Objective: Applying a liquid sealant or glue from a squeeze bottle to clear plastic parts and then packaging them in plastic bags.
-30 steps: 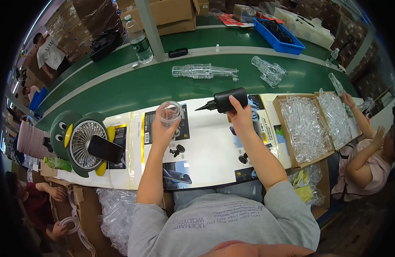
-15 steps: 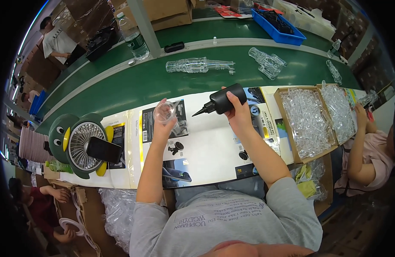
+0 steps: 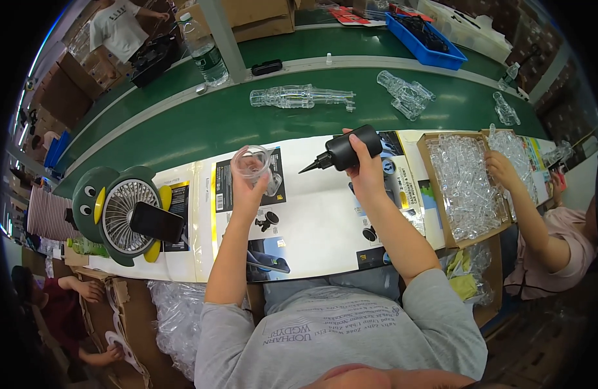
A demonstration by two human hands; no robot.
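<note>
The left hand point(image 3: 250, 189) has its fingers curled round the near side of a clear round cup point(image 3: 252, 170), so the cup sits within the grip, its ring-like rim just beyond the fingertips. The right hand point(image 3: 366, 167) holds a black squeeze bottle point(image 3: 354, 149): its fingers wrap the body, partly hidden by it, and the tapered nozzle point(image 3: 318, 162) sticks out to the left of them. The nozzle's tip points left and slightly near, into the gap between the hands, apart from the cup.

Under both hands lies a white printed sheet point(image 3: 309, 227). To its left stands a green penguin-shaped fan point(image 3: 88, 194) with a dark smartphone point(image 3: 157, 223) in front of its grille. On the right, a cardboard box point(image 3: 479, 241) is filled with small clear plastic pieces point(image 3: 464, 185); a co-worker's hand point(image 3: 501, 170) reaches over its right side, and whether it touches them cannot be told.

Farther off, on the green surface point(image 3: 227, 133), lie a long clear plastic assembly point(image 3: 299, 97), a bulkier one point(image 3: 406, 96) to its right, and a smaller clear piece point(image 3: 505, 109) at far right.
</note>
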